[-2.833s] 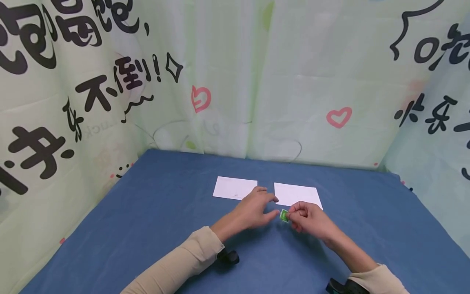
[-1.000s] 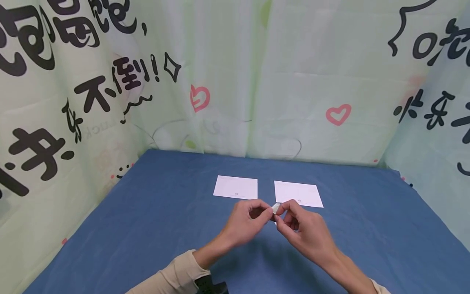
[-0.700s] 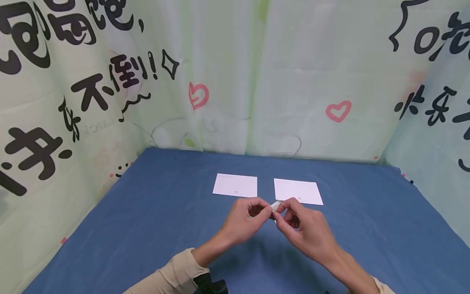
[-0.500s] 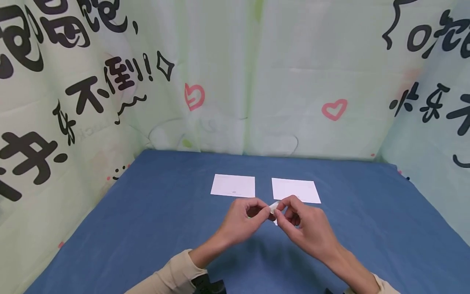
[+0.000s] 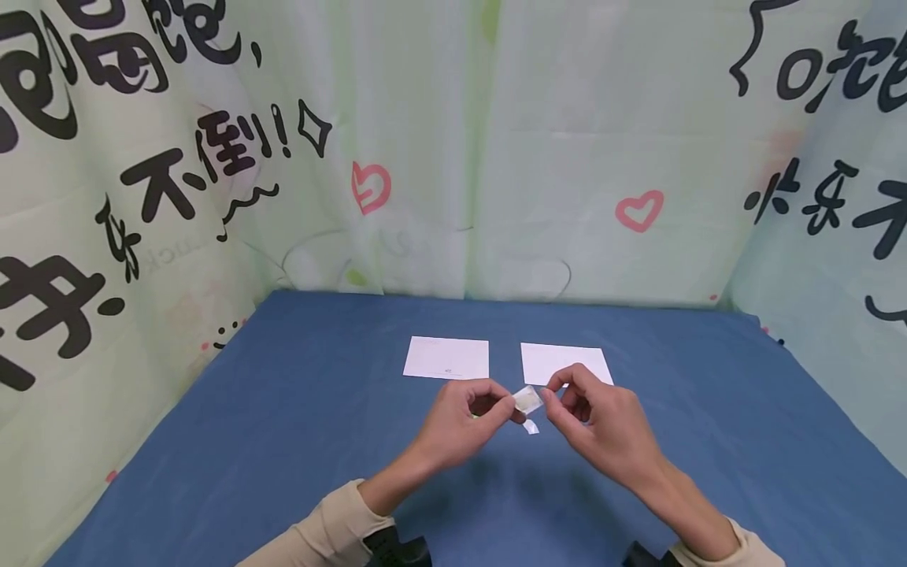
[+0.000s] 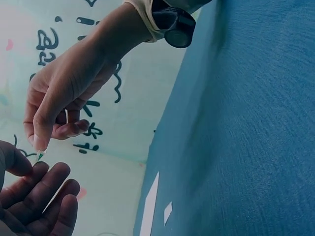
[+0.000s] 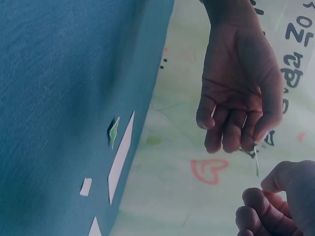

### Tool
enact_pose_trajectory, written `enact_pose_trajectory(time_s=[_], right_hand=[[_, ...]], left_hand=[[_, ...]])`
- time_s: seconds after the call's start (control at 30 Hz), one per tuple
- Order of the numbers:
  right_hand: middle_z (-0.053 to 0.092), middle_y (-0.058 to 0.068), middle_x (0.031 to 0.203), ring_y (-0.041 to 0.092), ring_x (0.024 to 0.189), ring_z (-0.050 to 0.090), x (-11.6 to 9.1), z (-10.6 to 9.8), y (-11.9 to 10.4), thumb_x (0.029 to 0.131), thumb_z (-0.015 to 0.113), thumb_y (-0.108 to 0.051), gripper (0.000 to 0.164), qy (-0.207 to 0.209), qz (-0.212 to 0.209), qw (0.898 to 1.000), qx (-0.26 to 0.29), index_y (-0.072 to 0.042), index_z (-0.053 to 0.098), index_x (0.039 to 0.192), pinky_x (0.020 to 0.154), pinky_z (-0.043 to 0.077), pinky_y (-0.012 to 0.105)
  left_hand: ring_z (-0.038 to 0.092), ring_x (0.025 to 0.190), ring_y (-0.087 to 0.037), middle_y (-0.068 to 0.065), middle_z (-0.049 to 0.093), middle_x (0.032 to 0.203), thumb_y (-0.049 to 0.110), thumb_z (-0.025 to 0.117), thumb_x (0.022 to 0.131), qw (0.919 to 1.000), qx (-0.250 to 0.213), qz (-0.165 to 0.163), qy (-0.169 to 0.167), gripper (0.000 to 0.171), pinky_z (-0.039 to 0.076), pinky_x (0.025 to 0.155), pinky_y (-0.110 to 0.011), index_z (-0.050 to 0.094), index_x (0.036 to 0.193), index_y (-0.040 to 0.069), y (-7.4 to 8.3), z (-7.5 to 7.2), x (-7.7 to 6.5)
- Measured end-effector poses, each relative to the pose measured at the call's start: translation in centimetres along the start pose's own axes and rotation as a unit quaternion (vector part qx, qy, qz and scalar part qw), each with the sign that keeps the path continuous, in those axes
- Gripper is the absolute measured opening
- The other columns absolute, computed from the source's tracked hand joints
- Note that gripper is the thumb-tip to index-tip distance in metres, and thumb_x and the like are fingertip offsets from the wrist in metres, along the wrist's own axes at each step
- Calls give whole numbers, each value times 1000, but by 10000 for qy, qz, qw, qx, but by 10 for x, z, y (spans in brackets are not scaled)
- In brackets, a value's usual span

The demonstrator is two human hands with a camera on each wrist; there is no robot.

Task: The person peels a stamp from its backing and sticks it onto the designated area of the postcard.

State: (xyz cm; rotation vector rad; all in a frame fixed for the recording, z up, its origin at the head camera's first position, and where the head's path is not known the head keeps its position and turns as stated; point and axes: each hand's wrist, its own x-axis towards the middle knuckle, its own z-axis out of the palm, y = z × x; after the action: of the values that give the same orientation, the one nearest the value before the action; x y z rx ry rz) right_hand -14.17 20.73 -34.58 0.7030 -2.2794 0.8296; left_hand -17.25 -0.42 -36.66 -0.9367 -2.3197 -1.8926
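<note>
Pale lettered curtain (image 5: pixel 418 94) behind and to the sides. Below, blue tabletop (image 5: pixel 305 409). Above its middle, left hand (image 5: pixel 457 421) curled, thumb and forefinger pinching one end of a small white-faced piece (image 5: pixel 527 400); right hand (image 5: pixel 612 429) curled too, thumb and forefinger almost meeting at the opposite edge, cannot tell whether gripping any of it. Toward the tabletop's far edge, left card (image 5: pixel 448 357) and right card (image 5: pixel 549 358), white, side by side, apart. Held up on their near side, the white-faced piece: mostly covered by fingertips a moment ago, now broadly bared, with right fingertips drawn off rightward. Perhaps a backing being loosened; no layer clearly parted. On the tabletop, nearer the near edge than the cards, green piece (image 7: pixel 113 133) and, smallest, white slip (image 7: pixel 85 187).
</note>
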Motion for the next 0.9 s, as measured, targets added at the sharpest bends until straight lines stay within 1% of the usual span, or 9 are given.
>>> enact_pose_trajectory(time_s=[0.17,0.33,0.4,0.53,0.6,0.67,0.73,0.9], right_hand=[[51,-18,65,-4,51,41,3,-1,5,82,78,4,25,-26,23,9999,-125,-13,63,94,49,38,14],[50,-18,64,-4,51,42,5,0,12,84,76,2,21,-101,72,9994,-309,-13,63,92,49,38,16],[50,-19,63,-5,51,41,4,1,14,86,76,0,20,-287,185,9987,-385,-14,63,92,49,38,19],[49,-19,63,-4,51,40,2,4,17,88,77,-7,16,-814,468,9943,-508,-16,65,93,49,38,22],[49,-18,63,-4,51,39,1,5,17,89,78,-9,15,-946,544,9925,-550,-16,65,93,48,38,22],[49,-18,63,-4,51,40,1,5,16,89,78,-9,15,-884,519,9934,-518,-16,66,94,48,39,22],[50,-19,64,-4,52,41,1,5,14,88,78,-7,17,-706,422,9956,-440,-17,66,95,49,39,21],[53,-20,67,-5,55,47,0,3,5,85,78,1,25,-281,-55,9996,-29,-17,67,97,52,43,16]], left_hand=[[63,69,-6,-7,79,90,13,62,100,10000,0,-82,16,17,37,59,-21,77,95,5,-2,0,1],[63,70,-7,-7,78,89,12,62,100,9999,-54,-53,140,17,39,60,-21,77,94,4,-1,-2,4],[63,70,-8,-7,78,89,12,62,100,9999,-42,-14,164,17,39,60,-21,77,94,4,0,-4,4],[61,67,-11,-7,78,89,13,62,101,9999,16,12,163,18,38,59,-21,77,95,5,2,-7,4],[61,67,-12,-7,78,89,13,62,101,9999,29,8,156,18,38,59,-21,77,96,5,2,-8,3],[60,67,-12,-7,78,89,13,62,101,9999,33,-10,168,18,38,59,-21,77,95,5,1,-8,3],[59,67,-11,-6,78,88,13,62,101,9998,61,-36,189,18,37,58,-22,77,95,5,1,-8,3],[60,67,-7,-5,78,88,12,62,100,9997,148,-71,197,17,38,58,-21,77,95,6,-1,-6,3]])
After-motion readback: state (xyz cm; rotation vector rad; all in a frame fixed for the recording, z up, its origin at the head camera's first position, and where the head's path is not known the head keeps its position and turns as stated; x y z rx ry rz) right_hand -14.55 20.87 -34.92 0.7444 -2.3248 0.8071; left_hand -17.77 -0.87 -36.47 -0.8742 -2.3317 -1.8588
